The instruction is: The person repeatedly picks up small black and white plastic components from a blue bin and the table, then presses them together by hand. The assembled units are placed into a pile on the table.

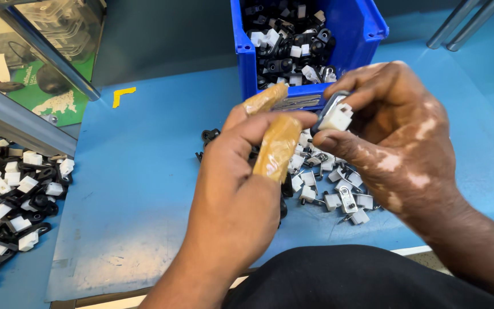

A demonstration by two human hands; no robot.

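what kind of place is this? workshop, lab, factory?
Probably a factory assembly bench. A blue parts bin is full of small black and white parts, more lie in piles on the blue work mat, and the right hand holds one white and metal part.

The left hand [232, 189] covers part of the loose pile of small parts [330, 186] on the bench [144, 171]. The right hand's fingers [344, 94] conceal most of the white-and-metal part [334, 114], so its full shape cannot be determined. The blue bin [367, 28] is cut off by the top edge. The second heap of parts [12, 200] runs off the left edge.
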